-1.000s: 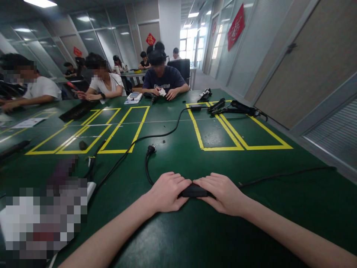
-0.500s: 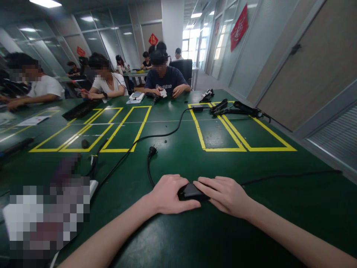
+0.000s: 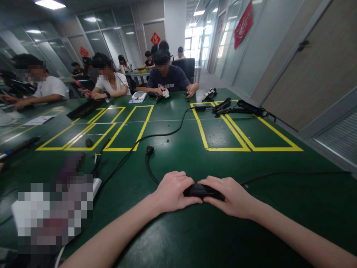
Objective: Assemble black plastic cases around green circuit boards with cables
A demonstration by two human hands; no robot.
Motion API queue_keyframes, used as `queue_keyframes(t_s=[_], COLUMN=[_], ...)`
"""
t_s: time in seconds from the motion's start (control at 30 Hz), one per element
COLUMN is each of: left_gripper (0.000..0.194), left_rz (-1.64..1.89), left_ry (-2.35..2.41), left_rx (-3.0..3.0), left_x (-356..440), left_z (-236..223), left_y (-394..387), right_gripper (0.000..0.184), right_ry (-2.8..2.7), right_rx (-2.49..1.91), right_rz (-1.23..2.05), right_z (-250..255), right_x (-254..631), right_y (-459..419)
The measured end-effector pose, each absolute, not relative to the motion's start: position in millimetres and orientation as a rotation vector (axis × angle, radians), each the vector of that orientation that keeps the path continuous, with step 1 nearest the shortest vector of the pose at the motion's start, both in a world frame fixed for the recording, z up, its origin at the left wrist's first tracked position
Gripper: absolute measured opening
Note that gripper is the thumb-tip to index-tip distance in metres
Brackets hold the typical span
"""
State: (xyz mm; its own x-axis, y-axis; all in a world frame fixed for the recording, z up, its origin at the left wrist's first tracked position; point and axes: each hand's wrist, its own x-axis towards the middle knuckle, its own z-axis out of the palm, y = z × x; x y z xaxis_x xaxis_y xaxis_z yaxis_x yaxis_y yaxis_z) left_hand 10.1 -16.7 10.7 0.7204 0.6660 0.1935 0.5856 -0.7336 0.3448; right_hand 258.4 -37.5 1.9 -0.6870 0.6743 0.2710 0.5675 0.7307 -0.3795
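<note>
A black power adapter (image 3: 205, 191) lies low over the near part of the green table, held between both hands. My left hand (image 3: 174, 191) grips its left end, thumb along the near side and fingers over the far side. Around its right end my right hand (image 3: 232, 195) is closed in the same way. From the left side a short black cord runs back to a power plug (image 3: 150, 150), which rests on the table. A thin black cable (image 3: 290, 172) stretches off to the right from behind my right hand.
On the green table (image 3: 178, 163) are yellow tape outlines (image 3: 228, 149). A long black cable (image 3: 153, 135) crosses it to a small black box (image 3: 200, 107) beside black tools (image 3: 245, 107). A blurred-out item (image 3: 67, 212) lies at left. A co-worker in a dark shirt (image 3: 170, 78) sits opposite.
My right hand has shifted from lying over the adapter's top to gripping its right end, thumb on the near side. The plug has turned and moved slightly left. The opposite co-worker's hand moved outward.
</note>
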Motion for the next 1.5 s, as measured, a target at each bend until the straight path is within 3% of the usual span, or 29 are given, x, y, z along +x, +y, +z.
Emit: queue_keyframes(t_s=[0.1,0.3,0.47,0.8,1.03,1.2,1.37,1.5], left_gripper=[0.044,0.038,0.039,0.034,0.036,0.037,0.051,0.045], left_rz=[0.484,0.456,0.403,0.47,0.46,0.574,0.99,0.941], left_ry=[0.97,1.106,1.066,0.993,1.019,1.035,0.95,0.832], left_rx=[2.731,2.644,2.637,2.574,2.583,2.576,2.709,2.719], left_x=[9.2,9.9,13.1,14.3,16.4,17.5,10.2,6.4], left_z=[11.1,11.9,12.0,14.2,14.3,7.6,7.4,7.2], left_y=[-15.1,-15.9,-16.4,-15.1,-15.8,-14.5,-15.0,-15.8], right_gripper=[0.023,0.027,0.043,0.034,0.041,0.042,0.044,0.049], right_ry=[-2.513,-2.464,-2.505,-2.443,-2.577,-2.611,-2.234,-1.599], right_rx=[-0.981,-0.977,-0.861,-0.808,-0.733,-0.78,-1.094,-1.492], right_rz=[0.309,0.267,0.179,0.228,-0.06,-0.058,0.166,0.209], right_z=[0.5,-7.1,-11.6,-2.2,-2.4,-1.6,5.6,14.6], right_x=[256.8,260.7,266.5,263.5,263.1,263.2,289.5,334.4], right_y=[-35.3,-31.3,-31.4,-33.9,-32.6,-29.0,-6.3,22.4])
